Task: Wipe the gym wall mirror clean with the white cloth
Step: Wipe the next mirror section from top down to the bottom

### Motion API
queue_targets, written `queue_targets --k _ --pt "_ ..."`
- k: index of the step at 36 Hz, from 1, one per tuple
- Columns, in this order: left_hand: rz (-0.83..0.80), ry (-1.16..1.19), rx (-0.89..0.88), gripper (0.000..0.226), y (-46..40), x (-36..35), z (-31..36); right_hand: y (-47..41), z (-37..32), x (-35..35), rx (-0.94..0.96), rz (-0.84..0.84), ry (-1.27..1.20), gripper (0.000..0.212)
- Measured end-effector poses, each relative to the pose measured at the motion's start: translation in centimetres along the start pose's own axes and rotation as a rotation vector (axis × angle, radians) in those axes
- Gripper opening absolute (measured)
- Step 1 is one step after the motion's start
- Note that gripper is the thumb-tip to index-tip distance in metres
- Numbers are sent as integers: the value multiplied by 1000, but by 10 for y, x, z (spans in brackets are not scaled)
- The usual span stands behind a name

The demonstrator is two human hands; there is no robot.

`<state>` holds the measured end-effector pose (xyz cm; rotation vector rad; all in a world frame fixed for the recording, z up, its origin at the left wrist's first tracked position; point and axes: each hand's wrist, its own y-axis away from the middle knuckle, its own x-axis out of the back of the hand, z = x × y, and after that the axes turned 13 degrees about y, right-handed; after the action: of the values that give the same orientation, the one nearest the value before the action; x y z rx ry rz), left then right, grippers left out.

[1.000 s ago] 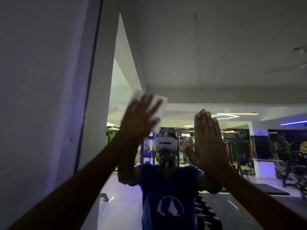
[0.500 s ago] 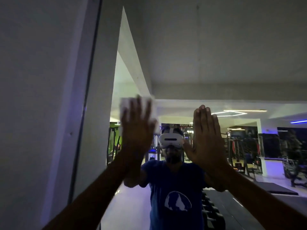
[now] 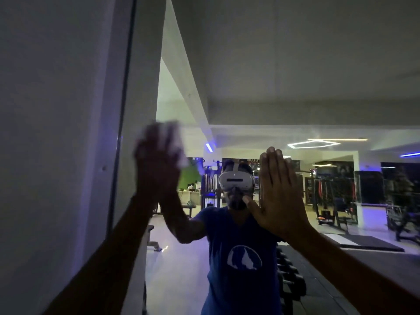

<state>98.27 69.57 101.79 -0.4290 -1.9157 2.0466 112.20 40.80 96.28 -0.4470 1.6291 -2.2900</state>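
Two hands are working the glass: the left hand (image 3: 159, 162), fingers spread and blurred, is pressing the crumpled white cloth (image 3: 176, 142) at centre-left, near the tall frameless wall mirror's (image 3: 295, 64) left edge. The right hand (image 3: 280, 192), fingers straight together, is bracing flat, probably leaving smears, and the unpinched cloth could be slipping free.

Blue T-shirt (image 3: 238, 242) with white emblem, seemingly; white headset (image 3: 236, 181).
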Motion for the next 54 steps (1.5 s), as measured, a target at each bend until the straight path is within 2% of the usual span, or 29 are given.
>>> queue_targets --k 2,3,4,6,8,10,12,13,14,16,17,18,19,21,23,25,27,28,29,33,35,37,39,41,43,45,49,51,54 --pt "297 -286 200 57 -1 -5 8 1 -2 1 -13 6 -5 96" --pt "284 -207 160 57 12 -16 24 1 -3 1 -17 6 -1 95" --pt "127 -143 -14 57 28 -33 47 1 -3 1 -17 5 5 96" --pt "-341 -476 -459 62 73 -53 51 3 -4 2 -8 -3 17 97" --pt "-410 -482 -703 60 69 -35 20 4 -2 1 -4 -6 21 98" --pt "-107 -4 -254 57 45 -2 -17 5 -3 1 -12 -3 13 97" --pt "238 -92 191 50 22 11 -3 5 -5 1 -21 2 -3 95" --pt "247 -195 260 54 29 1 12 5 -5 1 -25 0 -4 95" --pt "141 -142 226 58 41 -13 44 5 -6 1 -24 -3 -4 95" --pt "-368 -249 -195 64 85 -40 66 5 -6 2 -28 -6 -4 96" --pt "-469 -423 -354 66 94 -40 68 6 -6 2 -28 -6 -4 97" --pt "-434 -503 -452 65 91 -32 47 6 -6 2 -23 -3 -7 97" --pt "-317 -572 -389 63 78 -21 26 7 -6 2 -19 3 -9 96" --pt "67 -586 -14 63 54 7 4 8 -6 3 -23 3 -16 95" --pt "237 -587 270 63 46 3 14 9 -8 4 -29 -10 -15 94" --pt "59 -550 69 64 74 -29 44 10 -10 3 -21 -15 -1 94" --pt "-388 -516 -262 64 109 -46 52 10 -10 2 -22 -10 5 93" --pt "-488 -515 -293 64 105 -36 44 11 -10 2 -23 -5 1 93" --pt "-448 -514 -207 65 95 -23 23 10 -10 1 -24 1 -8 93" --pt "141 -632 299 64 59 15 -3 11 -11 -2 -41 -22 -11 92" --pt "77 -616 185 66 81 -11 33 11 -12 -3 -39 -22 2 93" --pt "-291 -528 -139 67 121 -36 56 11 -11 -3 -38 -17 5 93" --pt "-418 -541 -318 65 115 -25 38 11 -12 -3 -34 -12 -6 94" --pt "-225 -655 -163 71 88 -3 7 12 -11 -4 -42 -16 -22 93" --pt "125 -642 197 68 67 14 2 11 -11 -3 -50 -15 -29 92" --pt "194 -626 340 66 73 -8 30 11 -12 -2 -45 -8 -23 93" --pt "-420 -549 -240 70 114 -42 68 12 -11 -2 -32 2 -3 94" --pt "-316 -598 -186 68 93 -14 36 12 -11 -2 -27 -3 0 94" --pt "163 -623 281 69 70 15 12 12 -11 -3 -43 -12 5 95"
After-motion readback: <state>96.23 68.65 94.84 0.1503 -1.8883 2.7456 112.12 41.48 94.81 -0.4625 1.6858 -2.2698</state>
